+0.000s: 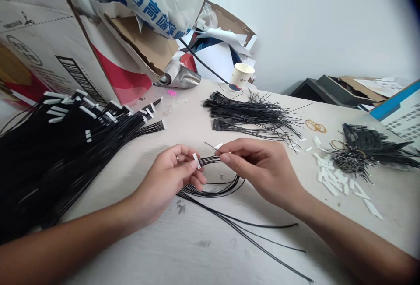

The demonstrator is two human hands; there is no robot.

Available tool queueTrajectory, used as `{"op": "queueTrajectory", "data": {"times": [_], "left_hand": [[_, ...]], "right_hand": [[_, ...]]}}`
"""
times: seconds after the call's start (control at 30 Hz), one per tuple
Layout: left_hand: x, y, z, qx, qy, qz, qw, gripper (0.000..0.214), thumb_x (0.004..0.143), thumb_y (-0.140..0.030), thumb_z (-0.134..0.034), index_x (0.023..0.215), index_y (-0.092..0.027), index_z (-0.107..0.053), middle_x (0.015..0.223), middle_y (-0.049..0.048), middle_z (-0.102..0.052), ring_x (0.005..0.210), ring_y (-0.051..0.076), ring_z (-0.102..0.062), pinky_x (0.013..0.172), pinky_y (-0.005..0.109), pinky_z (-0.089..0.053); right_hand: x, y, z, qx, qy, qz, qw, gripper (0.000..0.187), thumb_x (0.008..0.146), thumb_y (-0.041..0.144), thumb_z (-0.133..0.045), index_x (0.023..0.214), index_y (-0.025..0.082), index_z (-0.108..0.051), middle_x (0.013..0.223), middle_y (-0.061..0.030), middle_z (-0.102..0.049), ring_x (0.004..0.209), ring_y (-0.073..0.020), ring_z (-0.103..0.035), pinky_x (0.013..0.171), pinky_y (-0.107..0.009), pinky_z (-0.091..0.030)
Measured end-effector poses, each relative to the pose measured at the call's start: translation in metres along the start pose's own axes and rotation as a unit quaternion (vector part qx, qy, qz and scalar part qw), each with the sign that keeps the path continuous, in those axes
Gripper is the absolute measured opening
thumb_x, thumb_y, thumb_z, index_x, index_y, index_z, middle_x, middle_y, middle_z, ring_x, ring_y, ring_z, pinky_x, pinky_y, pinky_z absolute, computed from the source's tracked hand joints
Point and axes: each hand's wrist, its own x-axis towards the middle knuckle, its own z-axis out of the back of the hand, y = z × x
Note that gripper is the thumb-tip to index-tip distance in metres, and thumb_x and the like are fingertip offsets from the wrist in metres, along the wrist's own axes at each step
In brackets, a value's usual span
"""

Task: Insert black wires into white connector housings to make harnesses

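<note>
My left hand [170,175] is closed, pinching a small white connector [196,160] with several thin black wires [216,188] running out of it and looping across the table. My right hand [259,167] is closed in a pinch on one wire end with a small metal tip [213,147], held just right of and above the connector. Both hands hover over the middle of the white table [203,241].
A large heap of finished black wire bundles with white connectors [65,145] lies at the left. More black wire bundles [252,114] lie behind the hands. At the right lie loose white connectors [331,175], rubber bands [316,126] and another wire pile [367,149]. Cardboard boxes [49,48] and a paper cup [242,75] stand at the back.
</note>
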Motion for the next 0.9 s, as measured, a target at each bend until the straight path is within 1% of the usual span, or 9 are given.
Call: {"op": "queueTrajectory", "data": {"times": [0.07, 0.1, 0.17, 0.33, 0.43, 0.57, 0.73, 0.83, 0.9], "left_hand": [[-0.0006, -0.0001, -0.0001, 0.011, 0.008, -0.002, 1.000, 0.005, 0.085, -0.011, -0.057, 0.086, -0.015, -0.053, 0.065, 0.0006, -0.065, 0.056, 0.012, -0.062, 0.055, 0.023, -0.049], [-0.0009, -0.0002, -0.0002, 0.018, 0.010, -0.003, 1.000, 0.005, 0.085, -0.012, -0.056, 0.086, -0.015, -0.053, 0.064, 0.0004, -0.064, 0.056, 0.012, -0.061, 0.055, 0.023, -0.049], [-0.0014, -0.0008, -0.0001, 0.033, 0.015, -0.006, 0.999, 0.004, 0.085, -0.013, -0.057, 0.086, -0.015, -0.054, 0.064, 0.0001, -0.065, 0.055, 0.012, -0.061, 0.055, 0.023, -0.049], [-0.0011, -0.0016, 0.0005, 0.046, 0.022, -0.003, 0.999, 0.004, 0.085, -0.014, -0.057, 0.087, -0.015, -0.054, 0.063, -0.0001, -0.066, 0.055, 0.011, -0.061, 0.056, 0.023, -0.048], [-0.0009, -0.0013, 0.0006, 0.051, 0.021, 0.000, 0.998, 0.004, 0.085, -0.015, -0.057, 0.087, -0.016, -0.054, 0.063, 0.0001, -0.066, 0.055, 0.011, -0.061, 0.056, 0.022, -0.048], [-0.0014, -0.0012, 0.0010, 0.059, 0.019, 0.002, 0.998, 0.003, 0.085, -0.015, -0.057, 0.086, -0.016, -0.054, 0.063, 0.0003, -0.067, 0.055, 0.011, -0.061, 0.056, 0.022, -0.048], [-0.0017, -0.0017, 0.0010, 0.068, 0.017, 0.000, 0.998, 0.004, 0.084, -0.015, -0.058, 0.086, -0.016, -0.054, 0.062, 0.0000, -0.067, 0.054, 0.011, -0.061, 0.056, 0.022, -0.047], [-0.0014, -0.0015, 0.0006, 0.069, 0.018, -0.001, 0.997, 0.004, 0.084, -0.015, -0.058, 0.086, -0.016, -0.054, 0.063, 0.0000, -0.067, 0.054, 0.011, -0.061, 0.055, 0.022, -0.047], [-0.0013, -0.0012, 0.0007, 0.068, 0.018, -0.003, 0.998, 0.004, 0.084, -0.015, -0.059, 0.086, -0.015, -0.055, 0.063, -0.0001, -0.067, 0.054, 0.010, -0.061, 0.056, 0.022, -0.047]], "right_hand": [[-0.0010, -0.0006, -0.0028, -0.123, -0.042, 0.074, 0.989, 0.010, 0.086, 0.014, -0.062, 0.080, 0.017, -0.070, 0.054, 0.0040, -0.053, 0.046, -0.0064, -0.038, 0.044, -0.022, -0.029], [-0.0014, -0.0007, -0.0038, -0.161, -0.061, 0.103, 0.980, 0.012, 0.084, 0.010, -0.061, 0.079, 0.017, -0.070, 0.056, 0.0035, -0.056, 0.047, -0.0065, -0.039, 0.045, -0.022, -0.030], [-0.0018, -0.0010, -0.0055, -0.189, -0.078, 0.126, 0.971, 0.015, 0.081, 0.006, -0.060, 0.076, 0.017, -0.069, 0.058, 0.0031, -0.058, 0.049, -0.0064, -0.042, 0.046, -0.022, -0.031], [-0.0019, -0.0019, -0.0076, -0.162, -0.064, 0.105, 0.979, 0.016, 0.074, 0.002, -0.057, 0.069, 0.014, -0.066, 0.054, 0.0045, -0.055, 0.048, -0.0048, -0.042, 0.045, -0.018, -0.032], [-0.0023, -0.0025, -0.0081, -0.156, -0.056, 0.114, 0.980, 0.016, 0.072, 0.000, -0.056, 0.068, 0.013, -0.065, 0.052, 0.0054, -0.051, 0.048, -0.0041, -0.041, 0.045, -0.017, -0.032], [-0.0031, -0.0025, -0.0085, -0.153, -0.038, 0.121, 0.980, 0.015, 0.071, 0.000, -0.055, 0.067, 0.012, -0.064, 0.053, 0.0051, -0.051, 0.049, -0.0041, -0.041, 0.047, -0.017, -0.032], [-0.0029, -0.0023, -0.0088, -0.147, -0.037, 0.122, 0.981, 0.015, 0.070, 0.000, -0.055, 0.066, 0.012, -0.063, 0.051, 0.0058, -0.048, 0.048, -0.0038, -0.039, 0.047, -0.018, -0.032], [-0.0027, -0.0029, -0.0084, -0.129, -0.030, 0.100, 0.986, 0.015, 0.071, 0.001, -0.055, 0.066, 0.012, -0.063, 0.052, 0.0056, -0.048, 0.048, -0.0039, -0.039, 0.046, -0.018, -0.032], [-0.0026, -0.0035, -0.0080, -0.101, -0.020, 0.064, 0.993, 0.015, 0.072, 0.002, -0.054, 0.067, 0.013, -0.063, 0.052, 0.0056, -0.048, 0.048, -0.0043, -0.039, 0.045, -0.018, -0.031]]}}
